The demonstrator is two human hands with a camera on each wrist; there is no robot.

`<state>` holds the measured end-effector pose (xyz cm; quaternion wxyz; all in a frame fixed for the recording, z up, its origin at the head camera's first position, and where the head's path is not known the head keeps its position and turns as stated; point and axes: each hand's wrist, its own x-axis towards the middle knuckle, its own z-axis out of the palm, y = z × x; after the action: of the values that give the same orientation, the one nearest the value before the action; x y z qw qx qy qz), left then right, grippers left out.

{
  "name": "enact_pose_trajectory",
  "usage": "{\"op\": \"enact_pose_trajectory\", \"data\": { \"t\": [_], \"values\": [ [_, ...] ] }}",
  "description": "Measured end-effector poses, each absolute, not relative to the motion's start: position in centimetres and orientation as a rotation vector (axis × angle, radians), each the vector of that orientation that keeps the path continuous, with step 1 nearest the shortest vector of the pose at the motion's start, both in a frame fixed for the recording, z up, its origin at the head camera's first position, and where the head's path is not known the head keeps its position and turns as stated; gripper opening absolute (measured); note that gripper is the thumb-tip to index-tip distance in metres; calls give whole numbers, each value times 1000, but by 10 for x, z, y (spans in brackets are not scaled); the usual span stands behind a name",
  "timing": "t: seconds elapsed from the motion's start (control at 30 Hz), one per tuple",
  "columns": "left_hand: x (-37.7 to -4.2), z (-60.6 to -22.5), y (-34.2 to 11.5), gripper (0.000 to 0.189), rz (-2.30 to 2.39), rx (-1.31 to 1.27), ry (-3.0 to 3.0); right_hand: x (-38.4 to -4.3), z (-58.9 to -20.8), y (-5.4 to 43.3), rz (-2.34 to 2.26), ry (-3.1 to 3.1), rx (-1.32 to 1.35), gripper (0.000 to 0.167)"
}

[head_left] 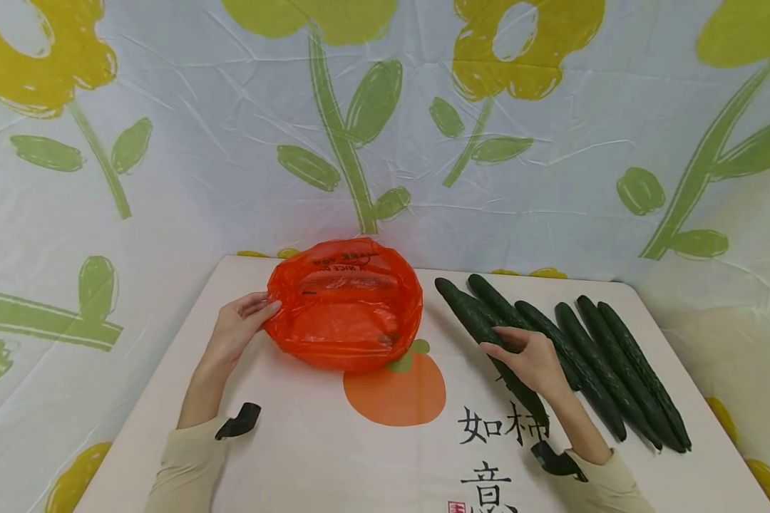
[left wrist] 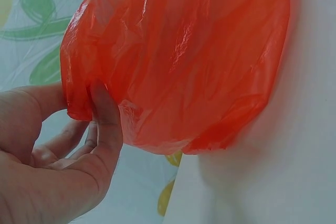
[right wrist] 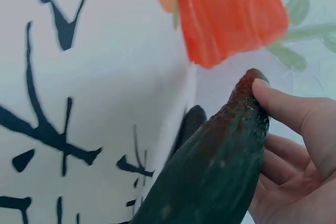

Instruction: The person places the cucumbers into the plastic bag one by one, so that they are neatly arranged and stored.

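A red plastic bag (head_left: 343, 353) with printed lettering stands on the table, its mouth spread wide. My left hand (head_left: 240, 324) pinches the left edge of its rim between thumb and fingers, and the left wrist view shows the bag's film (left wrist: 184, 66) in that pinch. In my right hand (head_left: 531, 360) is a dark green cucumber (head_left: 468, 313), gripped near its middle in the head view and slanting over the table. Several more cucumbers (head_left: 606, 370) lie side by side to the right of that hand. The bag's bottom is hidden.
The pale table (head_left: 295, 456) carries a printed orange persimmon (head_left: 394, 392) and black characters (head_left: 481, 425). A flower-patterned sheet (head_left: 231, 142) hangs behind and at both sides. A black device (head_left: 239, 420) sits at each wrist.
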<state>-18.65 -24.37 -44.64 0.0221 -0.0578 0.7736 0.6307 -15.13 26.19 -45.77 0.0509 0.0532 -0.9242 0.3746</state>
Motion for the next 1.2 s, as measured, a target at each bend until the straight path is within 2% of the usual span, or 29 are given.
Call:
{"op": "enact_pose_trajectory", "data": {
  "t": [0.2, 0.4, 0.73, 1.2],
  "values": [
    [-190, -447, -238, 60, 1961, -166, 2391, -148, -440, 263, 1264, -2814, 88, 60],
    [-189, -444, -233, 61, 1954, -167, 2387, -147, -419, 258, 1290, -2811, 154, 54],
    [-193, -444, -230, 57, 1963, -179, 2392, -156, -394, 241, 1200, -2803, 344, 50],
    [-194, -444, -223, 52, 1987, -178, 2377, -189, -373, 190, 1151, -2706, 638, 35]
  ]
}}
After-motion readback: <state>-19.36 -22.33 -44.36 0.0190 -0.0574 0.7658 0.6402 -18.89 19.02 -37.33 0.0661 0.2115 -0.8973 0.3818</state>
